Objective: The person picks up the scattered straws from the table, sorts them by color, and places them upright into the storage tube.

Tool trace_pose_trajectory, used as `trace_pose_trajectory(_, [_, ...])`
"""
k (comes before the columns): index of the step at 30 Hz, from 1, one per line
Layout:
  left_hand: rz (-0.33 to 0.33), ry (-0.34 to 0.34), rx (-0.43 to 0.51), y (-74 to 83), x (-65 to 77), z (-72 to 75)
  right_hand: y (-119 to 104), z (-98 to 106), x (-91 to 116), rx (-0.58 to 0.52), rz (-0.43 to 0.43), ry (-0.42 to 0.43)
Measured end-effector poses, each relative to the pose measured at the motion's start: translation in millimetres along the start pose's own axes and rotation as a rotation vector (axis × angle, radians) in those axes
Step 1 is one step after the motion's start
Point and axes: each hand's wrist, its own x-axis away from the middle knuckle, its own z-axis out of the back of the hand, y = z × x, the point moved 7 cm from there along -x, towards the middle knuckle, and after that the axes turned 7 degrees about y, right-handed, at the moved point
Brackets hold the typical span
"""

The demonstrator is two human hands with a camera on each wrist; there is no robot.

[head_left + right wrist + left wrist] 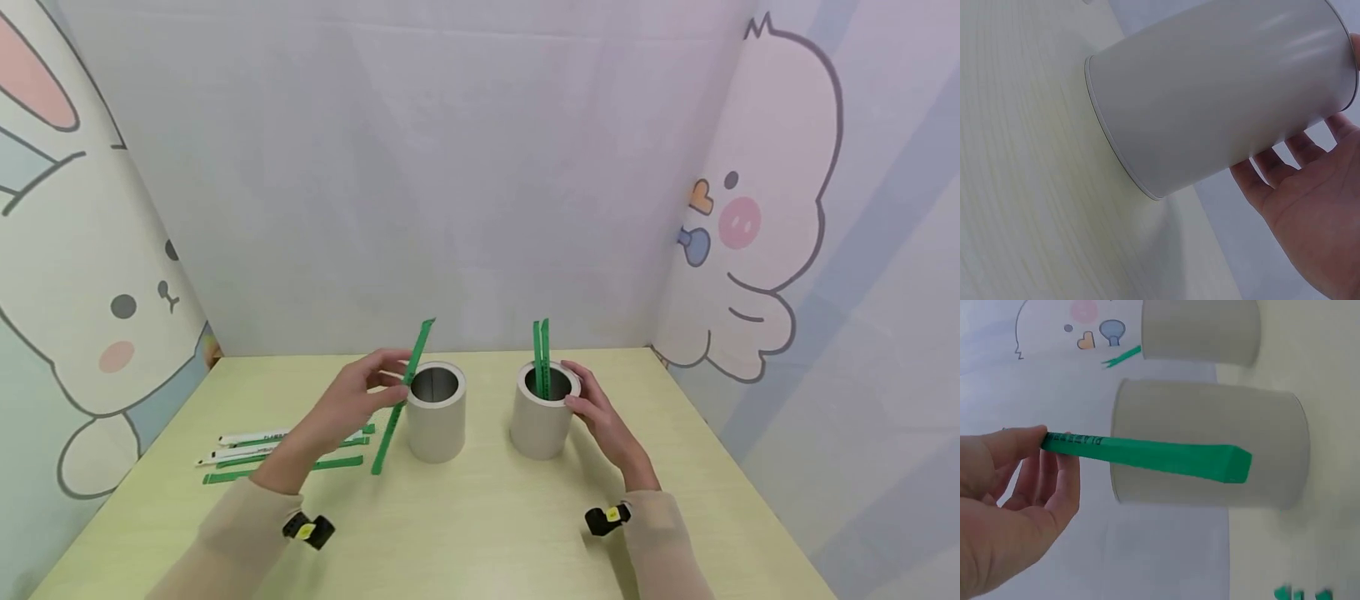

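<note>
My left hand [357,394] pinches a long green stick packet [389,435] between thumb and fingers. The packet slants just left of the left grey-white canister [437,429] and is outside its mouth. In the left wrist view, dark lettering runs along the packet [1166,460], which crosses in front of the canister [1210,406]. My right hand [606,423] holds the right canister [538,429] near its rim. Several fingers press along that canister [1210,94] in the right wrist view. Green stick packets [542,358] stand inside the right canister and lean out of its mouth.
Left of the canisters, several green stick packets [341,462] and thin white sticks [247,437] lie in a loose pile, partly behind my left forearm. A pale wooden tabletop [465,533] meets a plain back curtain [450,183]. Cartoon-printed curtains flank both sides.
</note>
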Motion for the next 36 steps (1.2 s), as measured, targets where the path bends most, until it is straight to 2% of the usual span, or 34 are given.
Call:
trace_pose_trajectory(7, [-0.033, 0.17, 0.165, 36.0, -36.8, -36.3, 2.2, -0.1, -2.3, -0.004, -0.003, 0.001])
trace_pose_trajectory(12, [-0.099, 0.302, 0.263, 59.1, -62.7, -56.9, 0.9, -1.7, -3.7, -0.004, 0.002, -0.005])
trace_pose_trajectory(16, [-0.159, 0.414, 0.289, 77.6, -78.8, -71.3, 1.0, -0.9, -3.5, -0.002, 0.001, -0.005])
trace_pose_trajectory(20, [-0.178, 0.447, 0.304, 86.9, -93.1, -89.7, 1.8, 0.9, -2.6, 0.001, -0.012, 0.003])
trace_pose_trajectory(26, [-0.149, 0.446, 0.29, 82.3, -104.0, -115.7, 1.1, 2.8, -1.3, -0.009, -0.035, 0.014])
trace_pose_trajectory(36, [-0.023, 0.401, 0.223, 35.9, -95.7, -157.3, 0.2, 1.5, -0.6, 0.006, -0.032, 0.011])
